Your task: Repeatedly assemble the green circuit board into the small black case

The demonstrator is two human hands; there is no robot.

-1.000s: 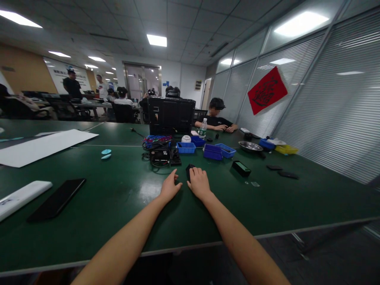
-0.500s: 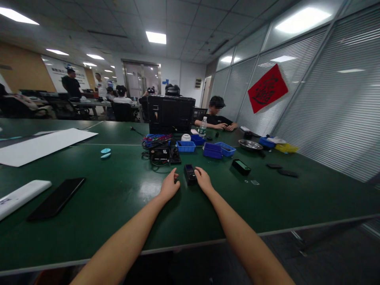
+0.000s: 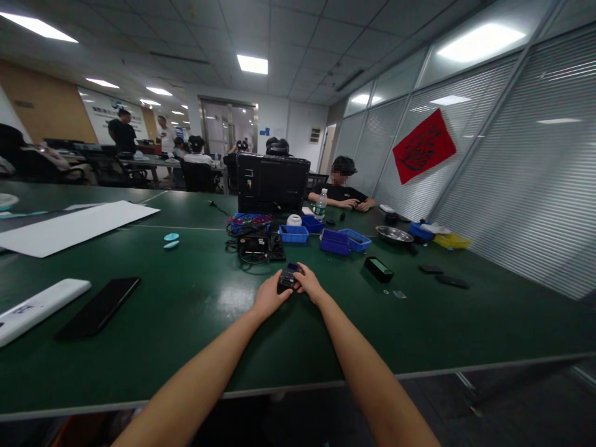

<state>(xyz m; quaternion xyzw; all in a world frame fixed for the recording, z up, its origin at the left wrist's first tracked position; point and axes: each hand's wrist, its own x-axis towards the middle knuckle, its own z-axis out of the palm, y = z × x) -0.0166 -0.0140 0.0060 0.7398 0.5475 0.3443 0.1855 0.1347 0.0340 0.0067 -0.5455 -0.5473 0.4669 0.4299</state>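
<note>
Device, black, lies at 12 o'clock from the wearer, over the table, between two hands drawn together. Left hand clamps its 9 o'clock side. Right hand touches its 3 o'clock edge; grip: cannot tell. From device: tray at 12, box at 3

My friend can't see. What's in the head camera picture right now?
A person's left hand and right hand hold a small black device with a screen at a green table. Farther back are blue trays and a clear plastic bottle.
</note>
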